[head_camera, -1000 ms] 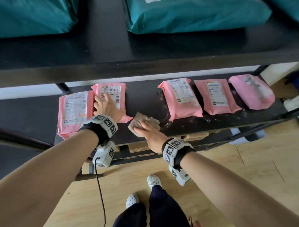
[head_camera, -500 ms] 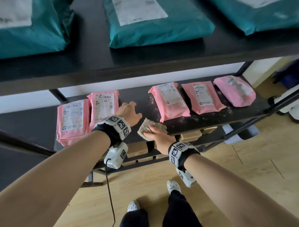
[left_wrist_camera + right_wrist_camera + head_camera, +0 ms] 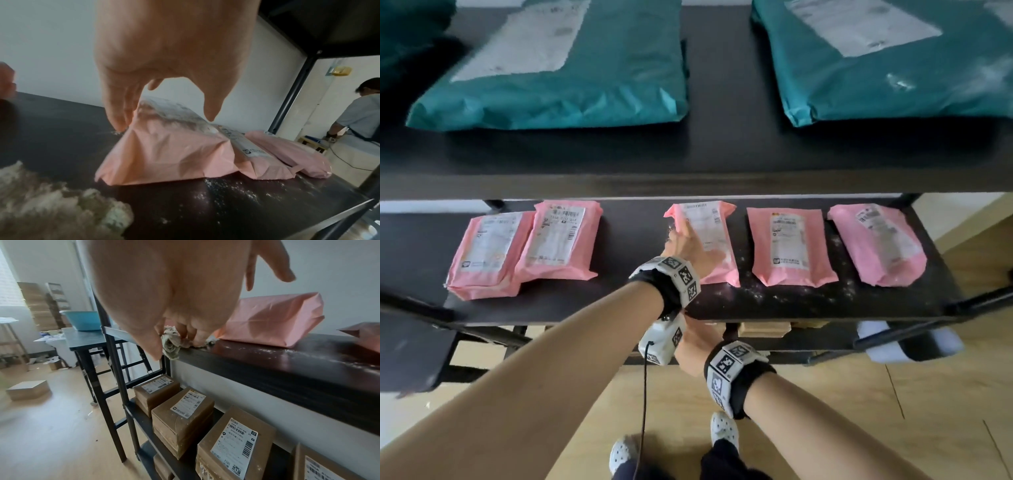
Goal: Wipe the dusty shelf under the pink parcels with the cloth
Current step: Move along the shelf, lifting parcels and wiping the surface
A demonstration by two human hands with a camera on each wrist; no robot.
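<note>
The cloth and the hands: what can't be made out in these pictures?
- Cloth: hidden in the head view behind the left wrist camera; blurred in the left wrist view.
- Right hand: its fingers are hidden in the head view.
- Shelf under the middle pink parcel: covered, so dust there is unseen.
- Left hand: its contact with the parcel is blurred.

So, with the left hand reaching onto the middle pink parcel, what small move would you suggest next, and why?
Probably lift that middle pink parcel with the left hand and slide it left onto the bare part of the shelf. White dust lies around it, and the right hand holds the cloth at the shelf's front edge.
</note>
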